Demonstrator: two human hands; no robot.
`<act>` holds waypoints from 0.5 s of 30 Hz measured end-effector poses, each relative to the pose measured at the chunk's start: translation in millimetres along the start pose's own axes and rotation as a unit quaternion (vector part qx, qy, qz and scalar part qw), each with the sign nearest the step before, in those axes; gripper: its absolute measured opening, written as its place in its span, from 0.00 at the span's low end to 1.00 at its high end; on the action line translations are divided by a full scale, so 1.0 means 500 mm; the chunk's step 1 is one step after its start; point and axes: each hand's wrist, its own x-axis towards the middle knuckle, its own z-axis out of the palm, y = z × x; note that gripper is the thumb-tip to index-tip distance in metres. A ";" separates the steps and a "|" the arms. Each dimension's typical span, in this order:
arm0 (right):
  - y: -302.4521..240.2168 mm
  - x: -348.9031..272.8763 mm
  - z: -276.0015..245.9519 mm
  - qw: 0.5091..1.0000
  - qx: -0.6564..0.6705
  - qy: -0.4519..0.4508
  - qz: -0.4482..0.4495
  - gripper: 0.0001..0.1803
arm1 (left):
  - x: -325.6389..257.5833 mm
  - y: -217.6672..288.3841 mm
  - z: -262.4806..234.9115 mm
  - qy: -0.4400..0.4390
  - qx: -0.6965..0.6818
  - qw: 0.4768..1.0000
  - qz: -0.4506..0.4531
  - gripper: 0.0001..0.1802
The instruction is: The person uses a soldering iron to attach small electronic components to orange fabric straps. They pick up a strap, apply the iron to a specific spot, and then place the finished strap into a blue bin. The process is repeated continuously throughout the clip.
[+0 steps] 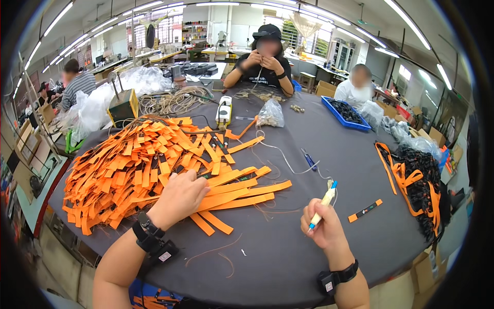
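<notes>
Right fingers [310, 211] around pen-like tool [329, 194]; left fingers [193, 187] at orange strips [226, 198].

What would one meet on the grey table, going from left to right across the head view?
Heap of orange strips → right hand holding a cream pen-like tool → single orange-and-black strip → black-and-orange heap.

across the table [288, 257] i see a person [267, 62] in a dark cap, near a small clear bag [271, 114]. to my right, a blue tray [355, 125] holds black pieces [346, 110]; tube lights [409, 27] shine overhead.
</notes>
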 end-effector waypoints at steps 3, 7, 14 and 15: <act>0.000 -0.006 -0.007 1.000 -0.009 0.008 -0.007 0.14 | 0.007 0.042 -0.004 -0.014 0.031 0.999 0.034 0.08; 0.005 -0.004 0.025 0.998 -0.016 0.038 -0.047 0.14 | -0.015 0.144 -0.027 -0.184 -0.170 0.968 0.031 0.12; 0.050 -0.006 0.044 0.993 -0.072 0.088 -0.019 0.13 | -0.019 0.177 0.042 -0.240 -0.351 0.902 0.071 0.20; 0.054 -0.006 0.047 0.992 -0.084 0.090 -0.016 0.13 | -0.018 0.173 0.035 -0.228 -0.337 0.911 0.067 0.21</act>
